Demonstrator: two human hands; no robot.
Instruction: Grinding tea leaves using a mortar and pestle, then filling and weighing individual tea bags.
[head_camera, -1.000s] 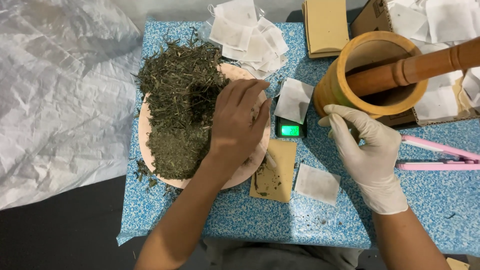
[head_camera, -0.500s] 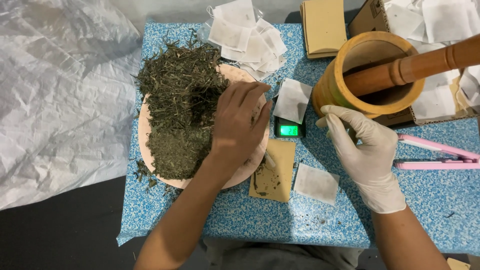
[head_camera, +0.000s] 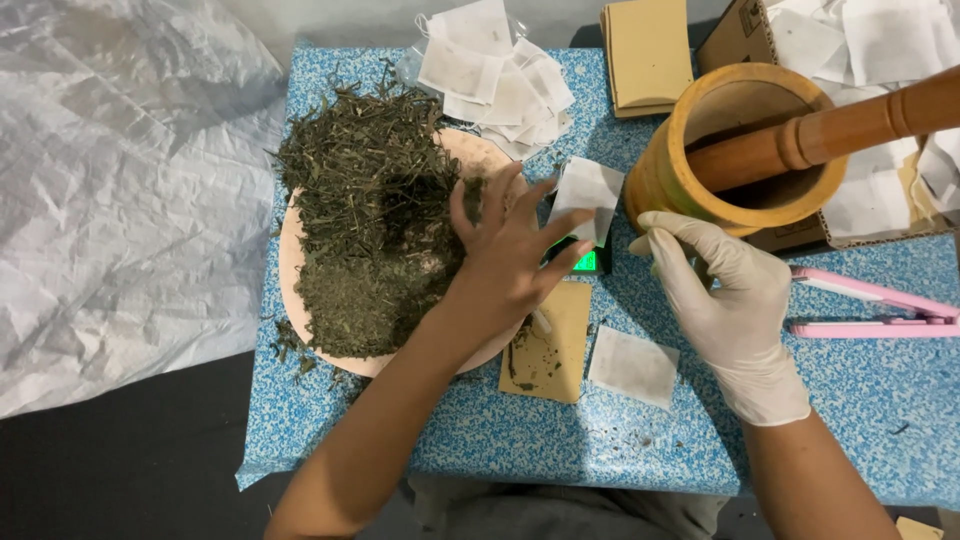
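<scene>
A round pinkish plate (head_camera: 290, 292) carries a heap of dried green herbs (head_camera: 370, 200), coarse at the top and finer at the bottom. My bare left hand (head_camera: 505, 255) hovers over the plate's right side with its fingers spread. Just right of it a small scale (head_camera: 585, 262) with a green display bears a white sachet (head_camera: 588, 192). My gloved right hand (head_camera: 735, 300) rests beside the scale, its fingertips against the base of a wooden mortar (head_camera: 665, 175) that holds a pestle (head_camera: 830, 130). Nothing shows in either hand.
A brown envelope (head_camera: 552, 352) and a white sachet (head_camera: 632, 366) lie near the front of the blue speckled table (head_camera: 560, 445). A pink clamp tool (head_camera: 870, 305) lies at right. Loose white sachets (head_camera: 495, 75), stacked brown envelopes (head_camera: 648, 50) and a cardboard box (head_camera: 865, 215) stand behind. Plastic sheeting (head_camera: 120, 190) covers the left.
My left hand has lifted off the herbs and spread its fingers, shifting a little toward the scale. My right hand has stayed beside the mortar.
</scene>
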